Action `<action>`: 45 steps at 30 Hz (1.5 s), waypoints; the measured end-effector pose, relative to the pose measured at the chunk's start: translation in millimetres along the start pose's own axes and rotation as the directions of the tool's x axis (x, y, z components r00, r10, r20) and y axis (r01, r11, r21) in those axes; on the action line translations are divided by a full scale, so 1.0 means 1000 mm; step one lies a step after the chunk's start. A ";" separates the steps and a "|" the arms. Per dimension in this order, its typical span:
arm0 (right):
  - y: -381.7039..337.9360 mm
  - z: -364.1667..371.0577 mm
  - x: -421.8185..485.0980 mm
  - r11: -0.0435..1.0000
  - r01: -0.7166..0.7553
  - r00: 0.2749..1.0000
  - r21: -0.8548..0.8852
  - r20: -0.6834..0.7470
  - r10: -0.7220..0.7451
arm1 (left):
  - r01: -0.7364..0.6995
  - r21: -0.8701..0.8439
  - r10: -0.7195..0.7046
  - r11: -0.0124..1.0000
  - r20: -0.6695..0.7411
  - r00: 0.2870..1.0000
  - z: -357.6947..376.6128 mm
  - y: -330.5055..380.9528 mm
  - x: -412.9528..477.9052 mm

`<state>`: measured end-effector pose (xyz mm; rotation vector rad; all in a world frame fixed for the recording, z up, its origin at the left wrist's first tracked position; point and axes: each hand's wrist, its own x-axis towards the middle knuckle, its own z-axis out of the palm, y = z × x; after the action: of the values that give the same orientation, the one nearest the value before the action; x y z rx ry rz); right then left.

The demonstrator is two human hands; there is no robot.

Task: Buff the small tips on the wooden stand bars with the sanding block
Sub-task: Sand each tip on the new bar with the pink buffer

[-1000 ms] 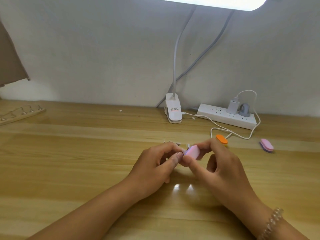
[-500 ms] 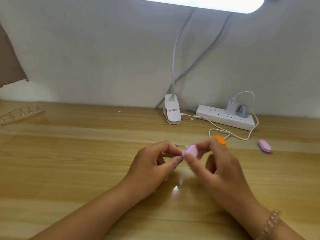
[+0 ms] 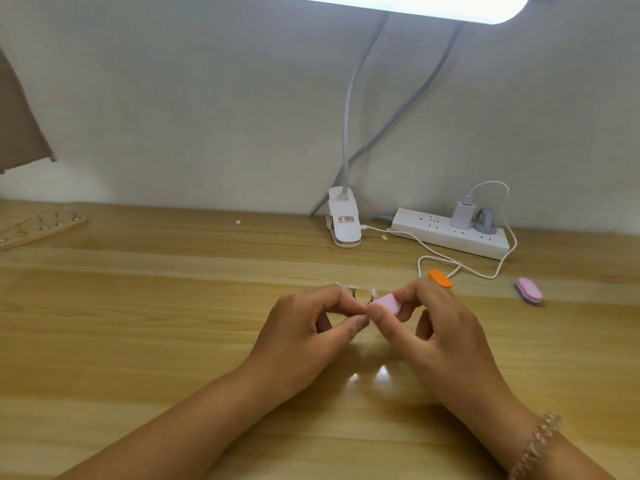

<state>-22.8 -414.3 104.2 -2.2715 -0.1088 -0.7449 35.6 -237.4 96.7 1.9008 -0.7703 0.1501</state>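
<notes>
Head view: the right hand [image 3: 446, 337] pinches the pink sanding block [image 3: 387, 303] between thumb and fingers, near the table's [image 3: 138, 323] middle. The left hand [image 3: 304, 337] curls tight round a stand bar, hidden except for small tips [image 3: 372, 293] poking up just behind the block.

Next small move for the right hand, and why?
Probably a short stroke of the pink sanding block across the nearest of the small tips. The right hand pinches the block, its end meeting the pinched thumb and forefinger of the left hand, tips standing just behind. The bar under those fingers is hidden, so contact can't be confirmed.
</notes>
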 end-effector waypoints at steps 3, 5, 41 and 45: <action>-0.006 0.002 -0.005 0.996 0.086 0.996 -0.016 0.029 -0.085 | -0.001 -0.034 0.002 0.999 0.037 0.999 -0.001 -0.001 0.000; -0.007 0.003 -0.004 0.997 0.056 0.997 0.061 0.053 -0.060 | 0.009 -0.049 -0.007 0.999 0.046 0.999 -0.001 -0.002 0.000; -0.009 0.004 -0.004 0.997 0.065 0.997 0.029 0.045 -0.067 | 0.114 -0.193 -0.092 0.974 0.120 0.988 0.001 -0.009 0.003; -0.004 0.000 0.000 0.999 -0.002 1.000 0.038 -0.022 0.003 | 0.103 -0.220 -0.075 0.970 0.130 0.989 0.001 -0.007 0.003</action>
<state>-24.4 -411.1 106.9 -2.2265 -0.1087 -0.7608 41.5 -237.3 92.1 1.7348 -0.7476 -0.1059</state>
